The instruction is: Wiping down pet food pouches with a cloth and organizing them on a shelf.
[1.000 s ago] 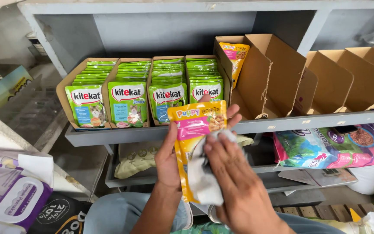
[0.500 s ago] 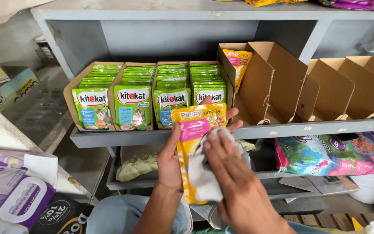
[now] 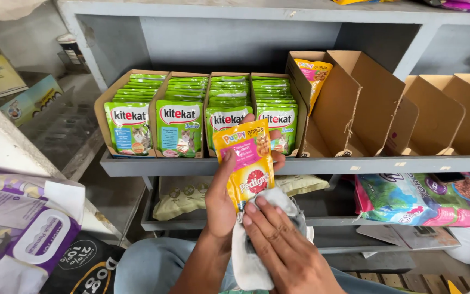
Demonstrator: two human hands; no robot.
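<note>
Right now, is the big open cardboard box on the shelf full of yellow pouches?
No. The open cardboard box holds only one yellow pouch at its back; the rest looks empty.

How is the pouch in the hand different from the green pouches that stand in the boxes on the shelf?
The yellow and pink pouch is one alone, held up in the left hand; the green pouches stand packed in rows in cardboard boxes. The right hand presses a white cloth to the yellow one; nothing touches the green ones. Both kinds are flat and upright.
</note>
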